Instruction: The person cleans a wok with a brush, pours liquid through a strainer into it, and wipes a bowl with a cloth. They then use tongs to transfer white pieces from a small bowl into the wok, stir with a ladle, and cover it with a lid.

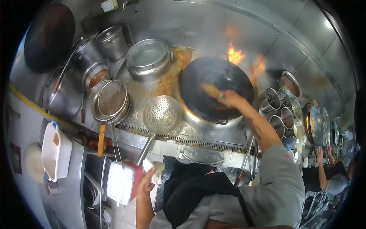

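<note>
A greasy steel cooking range [160,86] fills a narrow kitchen, flames behind the black wok [215,86]. The wok is dark, round and sits centre-right on the range. The right hand [228,98] is wrapped around a wooden handle [211,91] over the wok. Left of the wok, below the perforated skimmer [162,114], the left hand [146,179] is clenched on a white cloth [155,170].

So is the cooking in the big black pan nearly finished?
Not finished. The burner is lit, with flames behind the wok. The right hand is working a wooden-handled tool inside it; what is in the wok is too dark to see. The left hand holds a white cloth. The perforated skimmer lies unused.
</note>
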`<state>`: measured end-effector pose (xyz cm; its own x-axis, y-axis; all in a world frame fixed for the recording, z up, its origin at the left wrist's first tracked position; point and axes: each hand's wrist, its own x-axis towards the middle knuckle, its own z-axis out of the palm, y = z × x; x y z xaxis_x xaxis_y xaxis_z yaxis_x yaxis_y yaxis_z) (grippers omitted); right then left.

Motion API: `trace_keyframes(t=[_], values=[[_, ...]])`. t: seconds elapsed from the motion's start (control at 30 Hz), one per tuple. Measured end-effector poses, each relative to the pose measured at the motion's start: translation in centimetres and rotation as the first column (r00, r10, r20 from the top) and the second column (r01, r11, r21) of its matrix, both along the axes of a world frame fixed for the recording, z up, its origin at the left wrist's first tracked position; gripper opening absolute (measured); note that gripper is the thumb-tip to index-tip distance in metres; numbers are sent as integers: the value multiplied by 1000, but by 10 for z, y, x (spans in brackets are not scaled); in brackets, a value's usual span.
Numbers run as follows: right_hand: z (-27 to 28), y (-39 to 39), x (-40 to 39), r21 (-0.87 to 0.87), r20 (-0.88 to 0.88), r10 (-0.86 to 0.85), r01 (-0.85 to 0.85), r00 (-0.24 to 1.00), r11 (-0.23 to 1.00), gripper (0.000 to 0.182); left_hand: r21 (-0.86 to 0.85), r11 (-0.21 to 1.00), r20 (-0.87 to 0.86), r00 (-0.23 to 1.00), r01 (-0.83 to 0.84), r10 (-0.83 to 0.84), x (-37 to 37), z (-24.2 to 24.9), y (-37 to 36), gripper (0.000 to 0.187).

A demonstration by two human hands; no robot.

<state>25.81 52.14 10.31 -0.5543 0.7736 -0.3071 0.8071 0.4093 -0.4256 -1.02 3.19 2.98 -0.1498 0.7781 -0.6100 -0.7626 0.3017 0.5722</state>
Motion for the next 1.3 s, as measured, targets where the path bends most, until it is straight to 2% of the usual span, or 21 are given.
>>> trace_keyframes(t=[0.07, 0.13, 0.2, 0.23, 0.27, 0.33, 0.43, 0.5, 0.6, 0.67, 0.7, 0.73, 0.77, 0.83, 0.93, 0.97, 1.0, 1.07, 1.13, 1.2, 1.3], values=[[74, -77, -1, -305, -19, -28, 21, 999, 952, 35, 32, 999, 21, 1000, -6, 6, 3, 10, 1, 46], [77, -59, 49, -340, -26, 37, -44, 999, 939, 38, 40, 999, 14, 1000, -14, 14, 2, 9, -3, 49], [84, -14, 109, -238, 204, -1, 50, 979, 970, 42, 70, 998, -17, 1000, 0, 1, -2, -5, -1, 53], [51, 33, 156, 220, 418, -62, -35, 906, 975, 44, 73, 997, -28, 1000, 2, 0, -3, -5, 2, 52], [66, 48, 174, 441, 391, -257, 65, 884, 895, 43, 87, 996, -35, 999, 19, -16, -3, -4, 6, 52], [98, 39, 184, 539, 36, -438, 351, 898, 766, 49, 118, 992, -58, 998, 47, -41, -5, 3, 21, 52], [106, -8, 199, 527, -354, -447, 570, 821, 630, 54, 88, 987, -161, 980, 131, -116, -11, 5, 46, 45], [73, -45, 209, 373, -499, -487, 685, 716, 625, 55, 3, 985, -250, 954, 174, -167, -15, -13, 66, 42], [4, -124, 207, 183, -718, -416, 728, 558, 660, 53, -203, 908, -557, 720, 367, -415, -11, -22, 97, 44], [-6, -194, 193, -224, -465, -797, 820, 385, 527, 51, -270, 872, -759, 468, 408, -453, 0, -26, 116, 51], [-19, -221, 188, -303, -440, -830, 813, 343, 497, 51, -246, 876, -866, 312, 414, -391, -6, -69, 120, 54], [-34, -241, 185, -381, -412, -860, 801, 301, 462, 52, -248, 871, -881, 275, 424, -384, -7, -79, 122, 55], [-54, -257, 184, -309, -408, -843, 815, 351, 490, 52, -249, 866, -895, 238, 433, -376, -8, -89, 125, 56], [-96, -275, 187, -166, -386, -802, 821, 456, 546, 53, -311, 839, -768, 402, 445, -498, 16, -30, 141, 55], [-120, -288, 184, 146, -305, -713, 771, 631, 620, 51, -126, 934, -532, 772, 333, -347, 15, -40, 152, 45], [-100, -289, 175, 80, -273, -739, 780, 616, 621, 45, -42, 969, -369, 898, 242, -241, 12, -62, 162, 38], [-104, -291, 173, 127, -245, -715, 752, 655, 646, 43, 60, 912, -181, 903, 407, -391, 16, -46, 168, 41], [-111, -289, 175, 233, -192, -652, 679, 734, 696, 39, -45, 948, -131, 939, 315, -318, 41, -21, 185, 46], [-107, -298, 173, 276, -209, -636, 669, 743, 691, 38, 19, 916, -92, 913, 402, -398, 70, 5, 198, 49], [-84, -314, 169, 328, -233, -630, 670, 740, 666, 39, 7, 943, -52, 941, 334, -333, 110, 39, 212, 50], [-81, -351, 173, 144, -405, -643, 740, 650, 657, 40, 10, 965, 28, 965, 262, -262, 151, 41, 256, 50]])
